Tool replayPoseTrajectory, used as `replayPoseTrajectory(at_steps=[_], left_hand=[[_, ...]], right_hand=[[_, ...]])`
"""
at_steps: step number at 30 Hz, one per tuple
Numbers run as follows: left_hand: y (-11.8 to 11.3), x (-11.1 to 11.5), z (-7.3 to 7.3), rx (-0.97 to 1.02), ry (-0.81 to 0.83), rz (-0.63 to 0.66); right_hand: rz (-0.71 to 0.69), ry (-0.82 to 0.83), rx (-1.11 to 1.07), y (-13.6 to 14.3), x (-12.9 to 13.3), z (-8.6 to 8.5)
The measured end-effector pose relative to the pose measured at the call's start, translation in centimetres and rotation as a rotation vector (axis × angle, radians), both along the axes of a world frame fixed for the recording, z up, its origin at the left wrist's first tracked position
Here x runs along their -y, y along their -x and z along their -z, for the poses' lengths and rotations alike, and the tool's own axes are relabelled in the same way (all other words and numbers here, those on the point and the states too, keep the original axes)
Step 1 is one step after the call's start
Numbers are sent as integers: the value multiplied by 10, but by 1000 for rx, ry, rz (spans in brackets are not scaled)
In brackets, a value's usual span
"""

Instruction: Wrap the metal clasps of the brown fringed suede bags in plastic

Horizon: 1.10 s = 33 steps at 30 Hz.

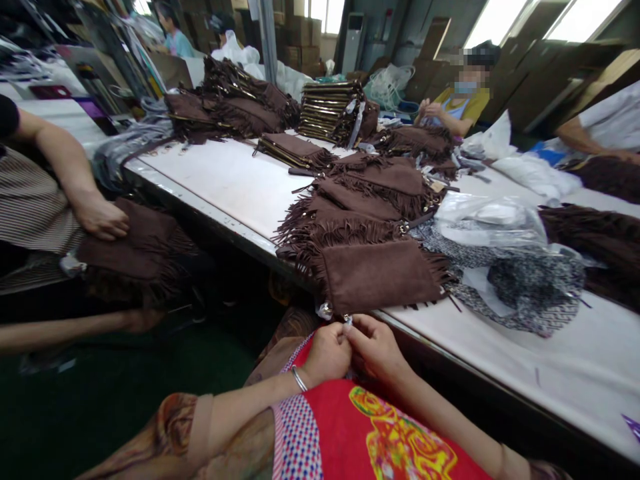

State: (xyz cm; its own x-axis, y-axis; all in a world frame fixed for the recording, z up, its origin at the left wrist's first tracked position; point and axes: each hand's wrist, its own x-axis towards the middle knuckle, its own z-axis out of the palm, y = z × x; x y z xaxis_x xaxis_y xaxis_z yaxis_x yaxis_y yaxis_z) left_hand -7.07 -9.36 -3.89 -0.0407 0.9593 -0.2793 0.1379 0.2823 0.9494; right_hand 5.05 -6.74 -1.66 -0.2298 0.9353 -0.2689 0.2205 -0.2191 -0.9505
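A flat brown suede-like bag [383, 273] with fringe lies at the near table edge, one side towards me. At its near edge hangs a small fitting [325, 311] that looks wrapped in clear plastic. My left hand [329, 355] and my right hand [377, 348] meet just below the bag. Both have their fingers pinched together around a small shiny fitting [349, 321] at the bag's edge. Its exact form is mostly covered by my fingertips. More fringed brown bags [360, 200] lie overlapping right behind this one.
Stacked bags [330, 110] stand farther back on the white table [215, 177]. To the right lie a speckled grey item [530, 287] and clear plastic bags [490, 217]. At left a co-worker's hand [105, 219] rests on another brown bag [135, 247]. Other people sit across the table.
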Motion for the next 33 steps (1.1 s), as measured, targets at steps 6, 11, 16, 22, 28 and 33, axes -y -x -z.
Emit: replayPoseTrajectory(at_steps=[6,11,16,22,28,33], left_hand=[[-1,2,-1,-9,-112,91],[-1,3,2,-29,-138,150],[-3,4,8,-97,-112,156],[-3,4,9,-152,-95,193],[-3,3,5,-102,-129,188],[-3,2,5,-82,-85,206]], right_hand=[[-69,-253,544,5,-6,-6],[-115,-367,710,5,-6,-8],[-146,-473,879,7,-8,-10],[-212,-508,827,6,-8,-10],[-94,-320,513,6,-6,3],[-9,-194,310,6,-8,12]])
